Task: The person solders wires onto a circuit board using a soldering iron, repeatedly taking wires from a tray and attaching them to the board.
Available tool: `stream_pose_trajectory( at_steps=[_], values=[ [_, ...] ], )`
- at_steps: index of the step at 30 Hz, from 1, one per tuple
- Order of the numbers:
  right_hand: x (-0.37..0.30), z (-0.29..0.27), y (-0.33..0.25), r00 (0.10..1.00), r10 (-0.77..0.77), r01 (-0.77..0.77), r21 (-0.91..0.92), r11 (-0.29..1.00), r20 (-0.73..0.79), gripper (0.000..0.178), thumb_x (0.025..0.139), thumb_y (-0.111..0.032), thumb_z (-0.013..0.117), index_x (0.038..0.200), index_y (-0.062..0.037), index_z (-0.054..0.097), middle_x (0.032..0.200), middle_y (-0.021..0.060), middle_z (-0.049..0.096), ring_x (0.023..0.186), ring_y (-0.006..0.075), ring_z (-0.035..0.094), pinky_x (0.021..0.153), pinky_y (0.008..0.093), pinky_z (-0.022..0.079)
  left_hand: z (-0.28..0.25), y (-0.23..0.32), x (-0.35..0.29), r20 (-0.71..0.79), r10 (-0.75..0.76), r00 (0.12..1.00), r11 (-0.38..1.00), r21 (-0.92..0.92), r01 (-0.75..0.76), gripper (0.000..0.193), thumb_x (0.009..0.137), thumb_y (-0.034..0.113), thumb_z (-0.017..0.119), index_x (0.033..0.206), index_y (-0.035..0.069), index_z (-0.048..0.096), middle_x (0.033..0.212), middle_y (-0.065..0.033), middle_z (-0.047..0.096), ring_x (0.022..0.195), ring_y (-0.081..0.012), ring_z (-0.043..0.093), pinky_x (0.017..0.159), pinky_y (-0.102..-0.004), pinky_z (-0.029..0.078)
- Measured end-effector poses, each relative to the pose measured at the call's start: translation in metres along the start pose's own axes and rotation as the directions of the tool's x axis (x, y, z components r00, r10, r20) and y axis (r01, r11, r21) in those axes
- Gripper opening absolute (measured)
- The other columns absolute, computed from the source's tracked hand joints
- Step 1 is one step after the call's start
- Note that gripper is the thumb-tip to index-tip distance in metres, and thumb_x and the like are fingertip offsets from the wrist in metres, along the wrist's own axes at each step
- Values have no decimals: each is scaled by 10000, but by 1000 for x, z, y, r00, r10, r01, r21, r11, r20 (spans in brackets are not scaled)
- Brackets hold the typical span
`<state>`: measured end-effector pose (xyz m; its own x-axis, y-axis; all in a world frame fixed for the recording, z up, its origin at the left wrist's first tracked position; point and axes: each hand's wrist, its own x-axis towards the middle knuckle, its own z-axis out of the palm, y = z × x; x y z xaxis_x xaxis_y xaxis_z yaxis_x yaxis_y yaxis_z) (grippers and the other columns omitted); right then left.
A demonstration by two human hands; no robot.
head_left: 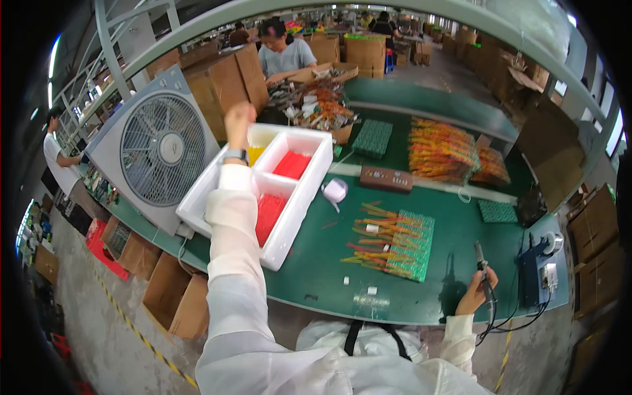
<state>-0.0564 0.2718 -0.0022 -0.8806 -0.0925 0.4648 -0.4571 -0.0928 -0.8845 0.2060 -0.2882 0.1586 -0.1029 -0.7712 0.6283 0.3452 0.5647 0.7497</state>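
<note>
My left hand (239, 122) is reached out over the far end of a white foam box (315, 191). Its fingers look curled together, and whatever they hold, if anything, is hidden. In the box's compartments lie red wires (270, 214) and yellow wires (255, 154). At the right of the bench, my right hand (475, 289) grips a soldering iron (483, 266), tip pointing up. Between the hands, a green circuit board panel (421, 250) has several orange, yellow and red wires sticking out to its left.
A large box fan (163, 150) leans at the left. The blue soldering station (540, 270) stands at the right edge. Behind are a brown power strip (386, 178), a tape roll (335, 191) and a pile of wired boards (441, 151). A co-worker (284, 52) sits across the bench.
</note>
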Motion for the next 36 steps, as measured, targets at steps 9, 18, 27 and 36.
stream_pose_trajectory(
  at_steps=[9,18,27,36],
  values=[
    [1,11,4,999,26,-29,-97,995,-34,218,886,-154,521,1060,-48,444,930,22,475,807,91,447,726,211,373,-81,-165,-8,144,-608,781,490,842,227,536,707,254,660,1141,-22,509,1107,-208,556,1016,-303,548,873,-302,411],
    [7,14,10,997,-18,8,-123,992,-80,192,881,-149,529,1042,-73,459,897,-11,488,724,40,423,616,166,345,-49,-124,-21,-46,-481,876,372,893,252,163,697,186,626,764,48,681,831,-165,644,819,-299,619,767,-333,467],
    [5,11,5,994,91,-95,-62,994,-66,217,873,-138,532,1054,-44,460,951,33,482,823,93,466,735,216,390,-45,-113,-21,-101,-97,990,534,834,137,116,746,154,600,724,47,639,742,-118,644,718,-273,617,705,-333,474],
    [-1,6,-8,987,155,-156,-11,988,-42,237,864,-164,545,1055,-51,462,929,25,464,794,92,455,692,203,389,24,-63,-20,28,102,994,840,533,-102,127,867,145,495,869,20,516,762,-96,592,713,-188,579,678,-295,449]
  ],
)
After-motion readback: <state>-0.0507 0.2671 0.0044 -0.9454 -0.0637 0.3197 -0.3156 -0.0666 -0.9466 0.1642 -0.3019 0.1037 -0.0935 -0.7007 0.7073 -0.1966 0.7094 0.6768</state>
